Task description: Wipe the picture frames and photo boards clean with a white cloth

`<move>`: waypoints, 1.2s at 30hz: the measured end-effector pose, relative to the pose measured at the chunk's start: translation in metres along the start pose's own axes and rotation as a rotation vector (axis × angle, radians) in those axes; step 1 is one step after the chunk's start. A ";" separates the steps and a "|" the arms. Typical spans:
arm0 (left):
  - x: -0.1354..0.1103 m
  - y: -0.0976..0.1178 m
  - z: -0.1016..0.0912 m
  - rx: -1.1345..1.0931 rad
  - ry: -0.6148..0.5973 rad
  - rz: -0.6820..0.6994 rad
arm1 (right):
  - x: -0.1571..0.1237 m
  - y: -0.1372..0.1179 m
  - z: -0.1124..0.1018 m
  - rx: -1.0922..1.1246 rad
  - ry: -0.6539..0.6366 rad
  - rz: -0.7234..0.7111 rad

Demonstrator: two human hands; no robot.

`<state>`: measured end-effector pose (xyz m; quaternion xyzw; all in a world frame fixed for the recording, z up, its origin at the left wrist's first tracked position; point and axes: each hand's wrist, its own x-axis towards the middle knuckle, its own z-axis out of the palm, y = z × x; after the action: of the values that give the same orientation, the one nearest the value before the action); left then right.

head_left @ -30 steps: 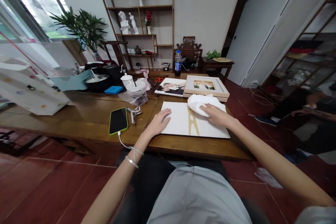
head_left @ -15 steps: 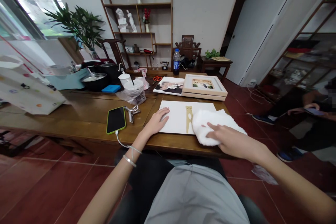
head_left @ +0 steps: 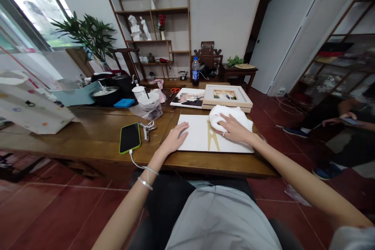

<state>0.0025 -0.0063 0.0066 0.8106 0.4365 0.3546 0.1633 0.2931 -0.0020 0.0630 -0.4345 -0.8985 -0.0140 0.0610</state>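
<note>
A white board [head_left: 199, 138] with a gold wedge-shaped stand on it lies flat on the wooden table [head_left: 88, 133] in front of me. My left hand [head_left: 175, 137] rests flat on the board's left edge, fingers stretched out. My right hand [head_left: 233, 129] presses down on a white cloth [head_left: 218, 115] at the board's far right corner, fingers spread over it.
A framed photo [head_left: 227, 95] and a loose print [head_left: 187, 97] lie just behind the board. A green-cased phone [head_left: 129, 137] on a cable and a metal clip [head_left: 147, 127] sit to the left. Cups, pots and a bottle [head_left: 195, 72] stand farther back. Another person sits at right.
My right hand has slid the cloth from the board's near right edge back up to its far right corner. The left hand has stayed in place.
</note>
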 end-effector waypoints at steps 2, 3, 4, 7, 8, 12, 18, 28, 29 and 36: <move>0.000 0.001 0.000 0.004 -0.003 0.002 | 0.008 0.003 0.005 -0.028 0.042 0.013; 0.000 0.001 -0.001 0.006 -0.003 0.003 | 0.009 0.003 0.007 -0.034 0.050 0.009; 0.000 0.001 -0.001 0.008 -0.003 0.002 | 0.008 0.003 0.007 -0.035 0.051 -0.002; 0.000 0.002 -0.001 0.009 -0.005 -0.004 | -0.003 -0.004 0.005 -0.020 0.042 -0.050; 0.000 0.002 -0.001 0.008 -0.006 -0.005 | -0.009 -0.008 0.004 -0.016 0.038 -0.068; 0.000 0.002 0.000 -0.004 0.005 -0.008 | -0.040 -0.034 -0.003 -0.011 0.015 -0.134; 0.000 0.002 0.001 -0.007 0.012 0.002 | -0.069 -0.057 -0.014 0.031 -0.039 -0.269; 0.001 -0.001 0.002 0.013 0.003 0.004 | 0.000 -0.005 -0.008 0.221 -0.051 -0.134; 0.001 -0.002 0.002 0.013 0.005 0.005 | 0.007 -0.001 -0.007 0.239 -0.044 -0.108; 0.001 -0.003 0.002 0.006 0.000 0.011 | 0.031 -0.011 0.008 0.207 0.040 0.104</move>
<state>0.0024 -0.0040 0.0041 0.8135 0.4330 0.3543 0.1587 0.2650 0.0161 0.0594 -0.4716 -0.8700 0.0734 0.1240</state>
